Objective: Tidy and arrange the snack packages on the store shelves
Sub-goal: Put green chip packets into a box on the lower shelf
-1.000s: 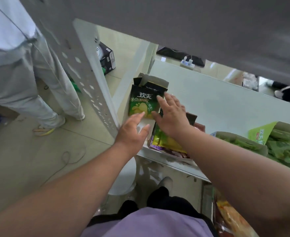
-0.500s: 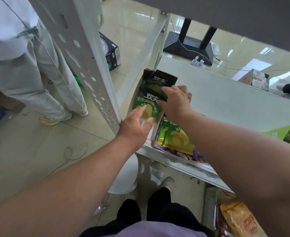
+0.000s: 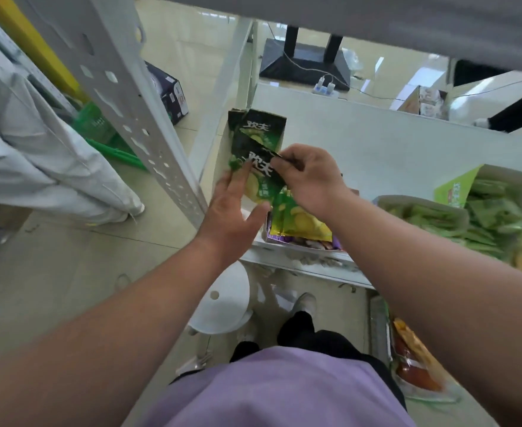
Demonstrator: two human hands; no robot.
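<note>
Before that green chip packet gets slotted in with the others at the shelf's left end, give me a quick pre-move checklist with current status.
1. Right hand pinches the top edge of the green chip packet: ok.
2. Left hand steadies the packet with straight fingers on its front: ok.
3. Standing packets behind it are upright against the shelf's left end: ok.
4. Free space behind the held packet: cannot tell, the packet hides it.
5. Yellow-green packets lie flat in the purple tray below the right hand, not stood up: not ok.
6. Shelf to the right of the hands is bare: ok.
</note>
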